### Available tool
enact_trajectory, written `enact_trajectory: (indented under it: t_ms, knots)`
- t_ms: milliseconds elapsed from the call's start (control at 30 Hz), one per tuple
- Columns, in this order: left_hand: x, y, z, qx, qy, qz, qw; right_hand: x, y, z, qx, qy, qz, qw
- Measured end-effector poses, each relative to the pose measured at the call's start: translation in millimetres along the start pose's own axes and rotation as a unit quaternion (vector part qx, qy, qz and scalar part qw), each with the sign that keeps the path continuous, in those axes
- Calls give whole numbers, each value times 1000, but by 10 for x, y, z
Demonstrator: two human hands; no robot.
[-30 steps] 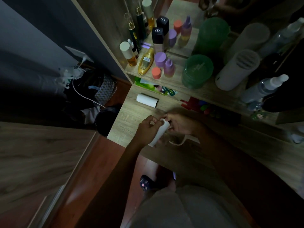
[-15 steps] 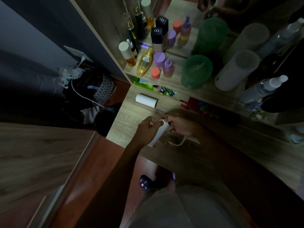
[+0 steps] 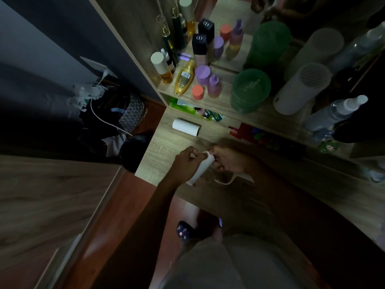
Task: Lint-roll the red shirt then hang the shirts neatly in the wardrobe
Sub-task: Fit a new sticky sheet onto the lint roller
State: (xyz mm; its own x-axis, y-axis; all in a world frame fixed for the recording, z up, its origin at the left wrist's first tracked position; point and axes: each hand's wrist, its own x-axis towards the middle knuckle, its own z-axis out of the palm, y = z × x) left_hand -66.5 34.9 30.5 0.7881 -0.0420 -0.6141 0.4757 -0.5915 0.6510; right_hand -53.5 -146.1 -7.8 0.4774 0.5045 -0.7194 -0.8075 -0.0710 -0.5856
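Both of my hands hold a white lint roller (image 3: 201, 169) just above the wooden dresser top (image 3: 162, 151). My left hand (image 3: 186, 163) grips the roll's left side, fingers closed at its upper end. On the right, my right hand (image 3: 229, 161) is shut on the roller, and its curved white handle (image 3: 226, 181) sticks out below that hand. A second white roll (image 3: 186, 127) lies on its side farther back on the dresser. No red shirt and no wardrobe interior is in view.
A shelf above the dresser holds several cosmetic bottles (image 3: 184, 80), a stack of green lids (image 3: 251, 89), a white cylinder device (image 3: 300, 90) and a spray bottle (image 3: 335, 113). Bags and cables (image 3: 112, 113) lie on the floor at left. A wooden panel (image 3: 41, 205) stands at lower left.
Both hands stay on the lint roller in nearly the same place; the fingers at its upper end have shifted slightly.
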Motion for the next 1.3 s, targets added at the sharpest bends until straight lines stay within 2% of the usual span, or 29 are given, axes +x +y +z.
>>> enact_trajectory:
  t_ms: [333,467,533,633,733,867,933,1133,1300]
  knots:
    - [-23,-2,-35,-14,-1,-8,1000,42,-6,25,-14,-11,10,1000]
    - [-41,11,-40,-28,2,-20,999,79,56,6,-36,-12,-20,999]
    - [-51,-1,-39,-26,-4,-24,999,57,66,30,-27,3,-24,999]
    - [-67,-24,-30,-24,-9,-23,999,53,88,63,-27,68,-28,997]
    - [-74,-54,-19,-14,0,-23,1000,110,144,55,-15,45,-19,999]
    - [-76,-104,-28,-15,7,-33,999,111,108,-4,44,24,-99,994]
    - [-51,-128,-35,-30,8,-55,998,147,110,-39,26,57,-133,989]
    - [-65,-161,-73,-80,21,-101,991,365,-4,-59,-64,255,-132,956]
    - [-73,-169,-170,-113,28,-79,990,772,-22,-23,-93,326,-125,933]
